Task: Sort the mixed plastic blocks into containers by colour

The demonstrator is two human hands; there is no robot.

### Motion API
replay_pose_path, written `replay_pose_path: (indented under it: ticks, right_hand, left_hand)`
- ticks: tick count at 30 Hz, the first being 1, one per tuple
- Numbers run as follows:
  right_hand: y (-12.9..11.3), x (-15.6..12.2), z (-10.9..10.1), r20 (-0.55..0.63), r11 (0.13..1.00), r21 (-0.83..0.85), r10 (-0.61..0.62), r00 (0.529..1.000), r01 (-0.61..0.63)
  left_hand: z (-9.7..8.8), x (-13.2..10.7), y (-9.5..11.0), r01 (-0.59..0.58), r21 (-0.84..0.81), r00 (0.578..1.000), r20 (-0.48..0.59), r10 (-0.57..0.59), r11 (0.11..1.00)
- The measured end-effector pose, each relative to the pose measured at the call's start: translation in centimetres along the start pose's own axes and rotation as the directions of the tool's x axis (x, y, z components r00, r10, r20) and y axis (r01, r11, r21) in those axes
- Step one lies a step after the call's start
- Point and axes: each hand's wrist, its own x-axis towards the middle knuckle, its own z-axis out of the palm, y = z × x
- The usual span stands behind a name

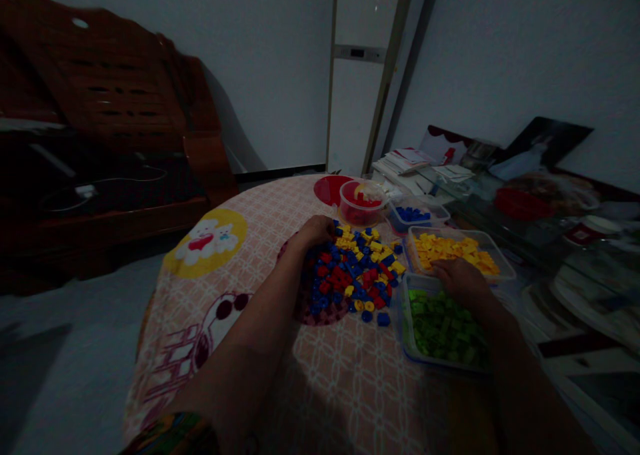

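A mixed pile of small plastic building bricks point(357, 261), blue, red and yellow, lies on the round cloth-covered table. My left hand point(317, 230) is at the far left edge of that pile, its fingers curled down and closed; whatever they hold is hidden. Over the near edge of a clear box of yellow bricks point(463, 253) is my right hand point(461, 280). Its fingers are drawn together against the yellow bricks, and I cannot make out what is between them. Below the right wrist sits a clear box of green bricks point(445, 325).
Farther back stand a clear box of blue bricks point(411, 215) and a round tub point(361, 205) with red bricks. A glass shelf point(453, 181) with papers and other items borders the right side. A wooden bench point(125, 108) is at the left.
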Motion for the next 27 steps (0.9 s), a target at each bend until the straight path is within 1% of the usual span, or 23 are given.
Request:
replay_pose_path:
  ticks: [4,7,9,11,14,19,21,23,27]
  right_hand:
    - [0.0,0.1,-0.2,0.012,1.0,0.012,0.0,1.0,0.0]
    - [0.0,0.1,-0.2,0.023,1.0,0.003,0.002,1.0,-0.002]
    - [0.0,0.2,-0.2,0.027,1.0,0.006,0.0,1.0,0.0]
    - [-0.1,0.1,-0.2,0.027,1.0,0.014,0.003,1.0,-0.003]
    - [-0.1,0.1,-0.1,0.01,1.0,0.016,0.0,1.0,0.0]
    - [0.1,0.1,0.1,0.002,1.0,0.011,-0.004,1.0,0.004]
    - [0.1,0.2,0.1,0.007,1.0,0.009,-0.004,1.0,0.004]
    - [0.1,0.2,0.0,0.004,1.0,-0.001,-0.004,1.0,0.004]
    - [-0.1,0.1,-0.2,-0.004,1.0,-0.006,-0.009,1.0,0.009]
  left_hand:
    - [0.0,0.0,-0.5,-0.006,-0.171,0.999,-0.038,0.0,0.985]
    - [0.0,-0.1,-0.9,0.009,-0.326,0.999,-0.038,-0.023,0.945]
    - [-0.1,-0.2,-1.3,0.032,-0.461,0.999,-0.012,-0.042,0.887]
    - [-0.1,-0.3,-1.6,0.058,-0.593,0.998,0.025,-0.054,0.803]
    - [-0.4,-0.4,-1.8,0.075,-0.72,0.997,0.064,-0.041,0.69]
    - [-0.8,-0.9,-1.4,0.078,-0.828,0.994,0.106,0.018,0.556]
    - [-0.9,-1.1,-1.3,0.081,-0.852,0.992,0.118,0.04,0.518]
    - [-1.0,-1.3,-1.2,0.08,-0.862,0.991,0.124,0.056,0.501]
    - [-1.2,-1.5,-1.0,0.088,-0.864,0.987,0.142,0.073,0.496]
